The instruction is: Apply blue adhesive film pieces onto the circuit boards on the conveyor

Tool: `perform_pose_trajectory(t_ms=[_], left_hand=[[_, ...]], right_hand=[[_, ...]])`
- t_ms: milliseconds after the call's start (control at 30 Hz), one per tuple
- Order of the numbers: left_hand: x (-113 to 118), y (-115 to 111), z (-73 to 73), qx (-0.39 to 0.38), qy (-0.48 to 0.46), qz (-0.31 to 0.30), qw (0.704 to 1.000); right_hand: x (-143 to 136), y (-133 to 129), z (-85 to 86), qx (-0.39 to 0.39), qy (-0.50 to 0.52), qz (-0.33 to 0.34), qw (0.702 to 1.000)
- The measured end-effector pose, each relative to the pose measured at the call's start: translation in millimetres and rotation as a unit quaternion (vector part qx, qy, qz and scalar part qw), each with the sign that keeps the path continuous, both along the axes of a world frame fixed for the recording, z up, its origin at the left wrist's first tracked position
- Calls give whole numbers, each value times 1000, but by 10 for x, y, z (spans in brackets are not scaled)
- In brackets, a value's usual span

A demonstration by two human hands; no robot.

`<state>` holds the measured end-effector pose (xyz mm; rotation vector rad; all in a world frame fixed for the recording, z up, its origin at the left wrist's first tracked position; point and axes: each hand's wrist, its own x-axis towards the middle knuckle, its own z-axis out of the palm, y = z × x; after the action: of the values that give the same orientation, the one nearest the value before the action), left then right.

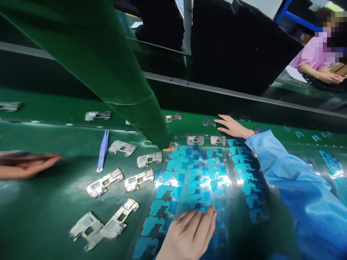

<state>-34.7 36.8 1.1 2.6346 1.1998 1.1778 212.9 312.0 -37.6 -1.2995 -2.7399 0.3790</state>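
Note:
My left hand (189,231) is low in the middle, thumb and fingertips pressed together over clear sheets of blue film pieces (193,173). Whatever may be in that pinch is hidden. Farther out, my right hand (230,126), in a blue sleeve, stretches over the green belt with its fingers apart. Its fingertips are at the right end of a dark phone circuit board (208,122); I cannot tell whether they touch. Two silver phone boards, a left one (195,140) and a right one (218,140), lie just beyond the film sheets.
Several phone boards (105,182) lie left on the green mat, with blue tweezers (102,151) nearby. Another person's blurred hand (29,166) enters from the left. A thick green tube-like shape (130,86) slants down from the top. A person in pink (311,57) sits far right.

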Motion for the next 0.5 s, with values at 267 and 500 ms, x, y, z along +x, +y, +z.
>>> perform_pose_trajectory(t_ms=[267, 500], left_hand=[[18, -37, -32, -11, 4, 26, 1000], [109, -55, -77, 24, -7, 64, 998]], right_hand=[[-184, 244, 33, 13, 10, -10, 1000], [-1326, 475, -158, 14, 73, 28, 997]])
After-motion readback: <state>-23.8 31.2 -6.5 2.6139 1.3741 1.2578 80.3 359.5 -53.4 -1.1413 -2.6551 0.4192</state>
